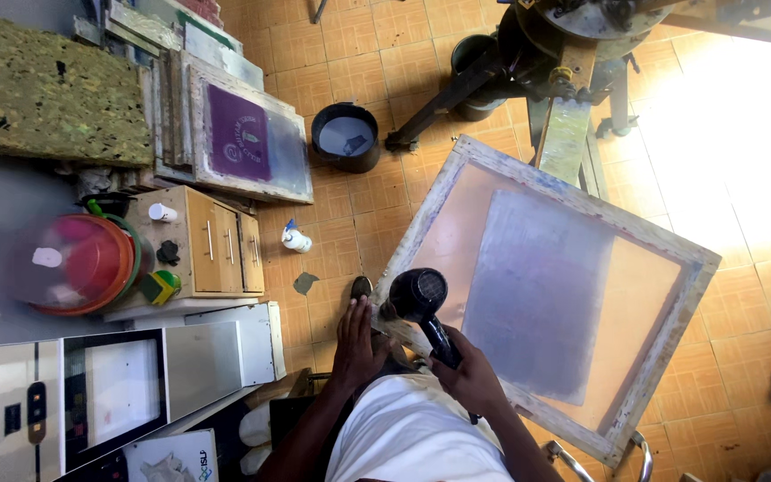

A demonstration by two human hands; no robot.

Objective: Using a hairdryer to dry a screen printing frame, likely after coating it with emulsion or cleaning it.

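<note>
A large wooden-framed printing screen with a greyish-purple coated mesh lies tilted in front of me. My right hand grips the handle of a black hair dryer, whose round body sits over the frame's near-left corner. My left hand rests with fingers spread at the frame's lower left edge, holding nothing else that I can see.
More framed screens lean at the upper left. A black bucket and a small white spray bottle stand on the tiled floor. A wooden cabinet, a red bowl and a white machine crowd the left. A printing press stand rises behind.
</note>
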